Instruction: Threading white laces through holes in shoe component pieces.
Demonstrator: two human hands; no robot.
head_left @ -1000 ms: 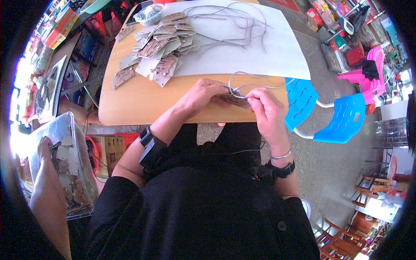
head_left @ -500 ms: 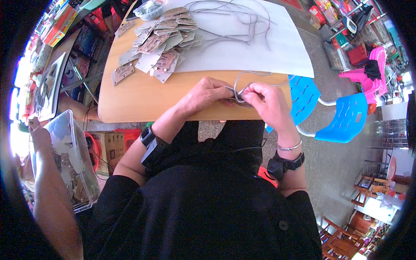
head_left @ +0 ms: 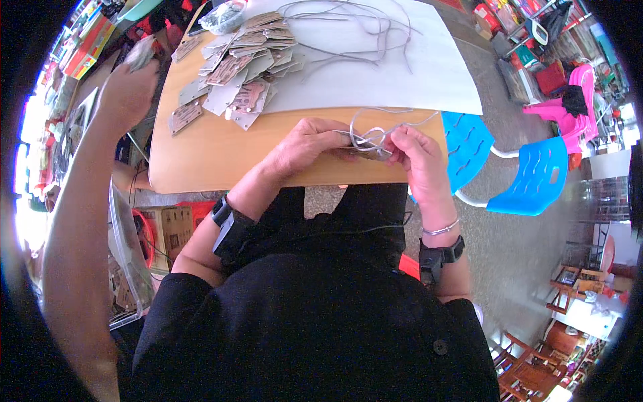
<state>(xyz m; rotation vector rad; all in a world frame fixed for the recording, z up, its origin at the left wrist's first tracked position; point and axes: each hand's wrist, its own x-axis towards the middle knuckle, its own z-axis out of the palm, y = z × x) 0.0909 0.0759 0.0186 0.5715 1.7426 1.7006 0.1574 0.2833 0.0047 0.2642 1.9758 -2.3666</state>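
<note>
My left hand (head_left: 305,144) is closed over the near edge of the table, thumb and fingers pressed on a grey cord (head_left: 353,124). Beside it, my right hand (head_left: 414,144) pinches the same cord, which makes loose loops between the two hands. Under the loops a small flat brownish piece (head_left: 367,154) shows in part; my fingers hide the rest. Farther left on the table lies a heap of flat grey-and-brown tags (head_left: 251,60) with printed faces and small holes. One tag (head_left: 185,117) lies at the heap's near edge.
More grey cords (head_left: 375,33) lie on a white sheet (head_left: 429,74). A bowl of small parts (head_left: 224,17) stands behind the heap. At left, another person's hand (head_left: 127,94) holds something pale, above a clear plastic bin (head_left: 137,295). Blue chairs (head_left: 529,181) stand right.
My right hand has shifted slightly, and the cord loops between my hands have changed shape. The other person's arm has moved from the bin up and forward, now with a pale thing in the hand.
</note>
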